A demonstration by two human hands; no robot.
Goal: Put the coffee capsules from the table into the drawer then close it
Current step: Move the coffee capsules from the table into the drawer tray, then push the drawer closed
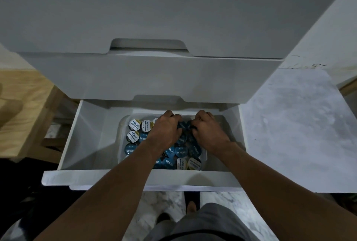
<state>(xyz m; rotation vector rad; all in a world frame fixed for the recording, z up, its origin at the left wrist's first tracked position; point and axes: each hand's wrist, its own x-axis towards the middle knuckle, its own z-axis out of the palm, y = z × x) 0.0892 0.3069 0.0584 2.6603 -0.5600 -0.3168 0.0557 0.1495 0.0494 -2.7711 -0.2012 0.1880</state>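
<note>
Head cam: both hands, L (165, 129) & R (208, 131), palms down, fingers curled onto capsules (174, 152) in open drawer (90, 136).

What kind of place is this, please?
Probably a home kitchen or pantry corner: a white drawer unit, a drawer holding a tub of coffee capsules, and a marble-patterned floor.

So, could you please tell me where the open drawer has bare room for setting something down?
The drawer floor is bare between its left wall and the clear tray; a narrower strip runs right of it. The tray is crowded with coffee capsules, both hands among them.
</note>
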